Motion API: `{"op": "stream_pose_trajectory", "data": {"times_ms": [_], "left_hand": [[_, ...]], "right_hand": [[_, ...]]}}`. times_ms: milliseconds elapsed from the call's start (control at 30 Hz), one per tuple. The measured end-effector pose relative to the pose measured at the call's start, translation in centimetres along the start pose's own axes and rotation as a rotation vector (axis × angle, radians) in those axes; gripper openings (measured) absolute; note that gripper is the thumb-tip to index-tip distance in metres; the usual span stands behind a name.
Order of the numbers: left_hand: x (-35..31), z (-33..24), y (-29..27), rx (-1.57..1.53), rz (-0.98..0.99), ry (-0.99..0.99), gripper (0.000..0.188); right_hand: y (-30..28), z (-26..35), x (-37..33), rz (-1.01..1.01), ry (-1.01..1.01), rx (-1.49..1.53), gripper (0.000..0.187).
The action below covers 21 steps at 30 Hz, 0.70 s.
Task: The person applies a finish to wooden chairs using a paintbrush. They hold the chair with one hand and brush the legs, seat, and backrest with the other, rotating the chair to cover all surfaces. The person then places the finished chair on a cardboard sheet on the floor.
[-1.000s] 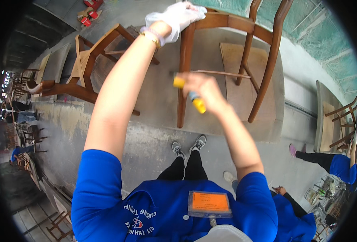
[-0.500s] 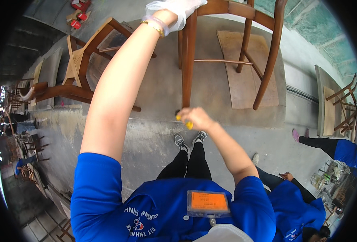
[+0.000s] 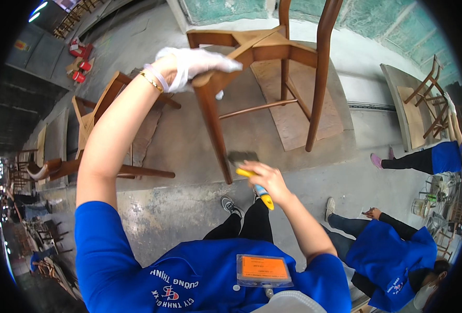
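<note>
A brown wooden chair frame (image 3: 272, 53) without a seat panel stands tilted in front of me. My left hand (image 3: 194, 68), in a thin white glove, grips the front corner of its seat frame. My bare right hand (image 3: 267, 182) is closed round a brush (image 3: 265, 199) with a yellow handle and dark, blurred bristles. Those bristles are beside the lower end of the chair's near leg (image 3: 218, 138); whether they touch it I cannot tell.
Below the chair is a low brown platform (image 3: 189, 141) with a cardboard sheet (image 3: 322, 122). Another chair frame (image 3: 98, 120) lies at the left. A co-worker in blue (image 3: 392, 250) is at my lower right, another (image 3: 445, 156) farther right. Red containers (image 3: 80, 49) are at the far left.
The chair has tilted and its near leg has shifted left. My left hand is lower in view, still on the frame. The brush has turned, so its bristles now show.
</note>
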<state>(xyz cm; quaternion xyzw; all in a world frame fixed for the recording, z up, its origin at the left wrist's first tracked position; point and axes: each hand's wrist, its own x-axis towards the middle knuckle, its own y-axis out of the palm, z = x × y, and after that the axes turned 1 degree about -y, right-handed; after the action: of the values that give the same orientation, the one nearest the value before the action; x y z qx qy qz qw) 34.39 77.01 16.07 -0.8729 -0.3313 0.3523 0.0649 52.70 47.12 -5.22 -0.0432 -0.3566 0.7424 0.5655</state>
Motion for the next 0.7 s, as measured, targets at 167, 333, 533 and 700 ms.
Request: {"op": "stream_pose_trajectory", "data": {"times_ms": [167,333,533,700], "left_hand": [[6.2,2.0,5.1,-0.307,0.404,0.042,0.019],[8.2,4.4,11.3,-0.471,0.397,-0.005,0.013],[7.6,3.2,11.1,-0.869,0.52,0.133,0.012],[8.8,1.9,14.1,-0.994,0.066,0.044,0.011]], "right_hand": [[0.6,-3.9,-15.5,-0.281,0.541,0.011,0.024],[0.8,-7.4,-24.4,-0.583,0.953,0.085,0.021],[-1.7,-10.9,-29.3,-0.456,1.244,-0.006,0.017],[-4.0,-11.9,-30.2,-0.375,1.334,0.074,0.016]]}}
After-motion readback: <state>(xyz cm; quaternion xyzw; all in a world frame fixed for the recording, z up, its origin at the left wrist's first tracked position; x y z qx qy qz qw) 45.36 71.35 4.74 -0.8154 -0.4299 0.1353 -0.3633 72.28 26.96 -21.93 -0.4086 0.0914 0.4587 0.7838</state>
